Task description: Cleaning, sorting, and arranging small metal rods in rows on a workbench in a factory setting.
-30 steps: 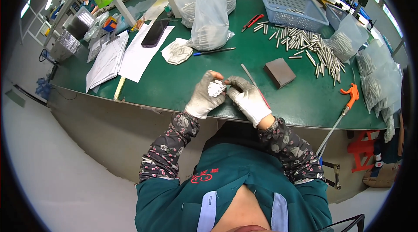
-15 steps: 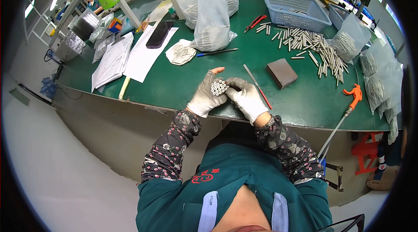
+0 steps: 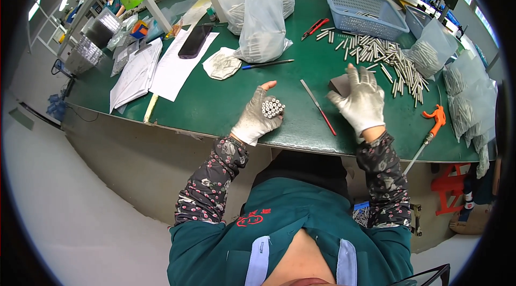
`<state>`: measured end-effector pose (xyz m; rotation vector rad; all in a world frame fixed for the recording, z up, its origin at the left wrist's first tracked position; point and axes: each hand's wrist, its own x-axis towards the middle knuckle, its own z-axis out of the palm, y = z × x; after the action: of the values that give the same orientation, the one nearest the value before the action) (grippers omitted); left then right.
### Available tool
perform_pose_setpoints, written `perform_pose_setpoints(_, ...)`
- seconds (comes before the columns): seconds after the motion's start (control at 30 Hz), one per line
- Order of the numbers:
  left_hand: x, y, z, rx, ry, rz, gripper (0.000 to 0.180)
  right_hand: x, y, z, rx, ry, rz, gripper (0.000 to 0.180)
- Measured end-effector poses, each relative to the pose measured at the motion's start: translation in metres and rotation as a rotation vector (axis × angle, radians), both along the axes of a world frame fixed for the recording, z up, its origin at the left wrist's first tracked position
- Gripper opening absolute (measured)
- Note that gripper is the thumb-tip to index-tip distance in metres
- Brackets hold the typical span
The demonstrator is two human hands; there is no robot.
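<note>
Hands: both wear white gloves with bare fingertips.
Left hand (image 3: 257, 117): its grip is curled around a bundle of pins (image 3: 272, 107). The thumb sticks up. The pin ends point up at the camera, packed tight like a little honeycomb.
Bundle: it sits in the left hand, just above the near edge of the bench (image 3: 215, 106).
Right hand (image 3: 361, 100): its grip is spread wide, fingers apart, holding nothing. It hovers over the bench, well apart from the left hand.
Block (image 3: 338, 84): a dark block lies just beside the right hand's fingers. I cannot tell if they touch.
Rod (image 3: 318, 106): a thin rod with a red end lies flat between the two hands.
Loose pins (image 3: 387, 58): a big heap of silver pins is spread out beyond the right hand.
Basket (image 3: 361, 4): a blue basket stands behind the heap.
Bags (image 3: 262, 17): clear bags full of pins stand at the far middle of the bench. More bags (image 3: 462, 98) lie at the right end.
Pen (image 3: 267, 63): it lies in front of the bags.
Papers (image 3: 172, 68): white sheets lie on the left, with a phone (image 3: 194, 41) on top.
Cutter (image 3: 314, 27): a red one lies near the basket.
Orange tool (image 3: 434, 125): it hangs over the bench's right edge.
</note>
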<state>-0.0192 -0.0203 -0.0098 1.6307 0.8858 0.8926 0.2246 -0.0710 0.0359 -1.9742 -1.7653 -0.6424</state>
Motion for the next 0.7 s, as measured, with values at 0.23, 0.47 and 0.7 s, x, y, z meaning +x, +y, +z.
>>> perform_pose_setpoints(0.23, -0.001, 0.0, -0.001, -0.005, 0.004, -0.025, 0.083, 0.012, 0.002, -0.014, -0.084, 0.173, 0.055, 0.044)
perform_pose_setpoints(0.47, 0.005, 0.005, -0.002, 0.165, -0.156, -0.074, 0.086, -0.075, -0.005, 0.015, -0.027, 0.218, 0.671, 0.029)
perform_pose_setpoints(0.7, -0.002, -0.004, 0.004, 0.014, -0.043, -0.102, 0.088, 0.003, 0.026, 0.009, -0.205, 0.193, 0.099, 0.04)
